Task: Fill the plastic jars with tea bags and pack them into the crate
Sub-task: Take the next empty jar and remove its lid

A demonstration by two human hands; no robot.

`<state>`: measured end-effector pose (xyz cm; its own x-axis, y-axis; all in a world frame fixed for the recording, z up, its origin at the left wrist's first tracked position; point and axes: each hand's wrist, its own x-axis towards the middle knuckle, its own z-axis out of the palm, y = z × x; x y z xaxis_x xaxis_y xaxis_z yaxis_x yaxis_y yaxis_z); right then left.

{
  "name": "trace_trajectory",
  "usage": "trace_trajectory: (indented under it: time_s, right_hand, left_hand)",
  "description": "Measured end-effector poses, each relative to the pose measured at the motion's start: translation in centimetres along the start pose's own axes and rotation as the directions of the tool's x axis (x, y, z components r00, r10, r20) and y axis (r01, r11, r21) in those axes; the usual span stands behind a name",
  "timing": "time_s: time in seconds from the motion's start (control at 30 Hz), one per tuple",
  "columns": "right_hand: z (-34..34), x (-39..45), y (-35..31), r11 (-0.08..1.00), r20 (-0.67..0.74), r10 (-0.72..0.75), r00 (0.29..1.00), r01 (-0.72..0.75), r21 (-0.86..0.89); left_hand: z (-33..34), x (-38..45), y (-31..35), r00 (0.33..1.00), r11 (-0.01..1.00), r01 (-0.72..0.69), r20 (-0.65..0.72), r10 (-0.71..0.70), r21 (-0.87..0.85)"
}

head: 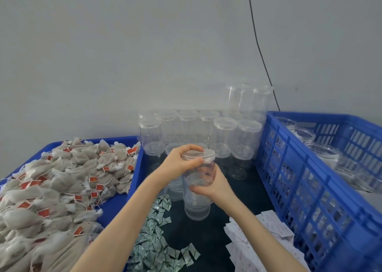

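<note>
A clear plastic jar stands upright on the dark table in the middle. My right hand wraps round its body from the right. My left hand grips the clear lid on top of it, fingers curled over the rim. The jar looks empty. A heap of tea bags with red tags fills a blue tray on the left. The blue slatted crate stands on the right with several jars lying inside it.
Several empty lidded jars are stacked against the grey wall behind, some two high. Small green-white sachets lie scattered in front of the jar. White paper slips lie by the crate. A black cable hangs down the wall.
</note>
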<state>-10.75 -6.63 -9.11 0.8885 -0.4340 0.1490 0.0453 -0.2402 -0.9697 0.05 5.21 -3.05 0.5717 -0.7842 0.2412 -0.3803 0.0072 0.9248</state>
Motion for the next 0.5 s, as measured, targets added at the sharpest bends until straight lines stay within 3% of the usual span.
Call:
trace_trajectory:
  time_s: [0.07,0.13,0.2,0.27,0.33,0.37,0.43,0.5]
  right_hand:
    - [0.9,0.0,0.5,0.984,-0.186,-0.015,0.983,-0.019,-0.179]
    - [1.7,-0.1,1.2,0.941,-0.282,-0.048,0.958,-0.051,-0.335]
    - [2.4,-0.3,1.7,0.913,-0.325,-0.063,0.944,-0.077,-0.4]
    - [2.6,-0.5,1.8,0.925,-0.342,-0.007,0.94,-0.123,-0.359]
    - [1.9,-0.6,1.2,0.979,-0.301,0.14,0.943,-0.177,-0.099]
    - [1.1,-0.7,0.9,0.977,-0.208,0.207,0.956,-0.19,0.101]
    - [-0.3,-1.4,0.5,0.875,0.083,0.207,0.975,-0.222,0.429]
    - [-0.9,-2.4,0.6,0.733,0.292,0.139,0.946,-0.296,0.612]
  left_hand:
    - [1.9,0.2,-0.5,0.981,0.993,0.037,-0.191,-0.014,0.115]
    - [3.9,0.1,-0.9,0.948,0.99,0.077,-0.318,-0.036,0.118]
    - [4.5,0.2,-0.8,0.937,0.988,0.117,-0.342,-0.075,0.103]
    - [3.8,0.4,-0.8,0.962,0.98,0.15,-0.248,-0.115,0.128]
    - [2.4,0.2,-0.5,0.983,0.983,0.176,-0.069,-0.172,0.048]
    - [1.5,0.0,-0.4,0.983,0.983,0.182,0.005,-0.182,-0.034]
    - [-0.3,-0.5,-0.4,0.983,0.962,0.181,0.063,-0.171,-0.207]
    - [-1.4,-0.8,-0.8,0.982,0.902,0.182,0.108,-0.152,-0.392]
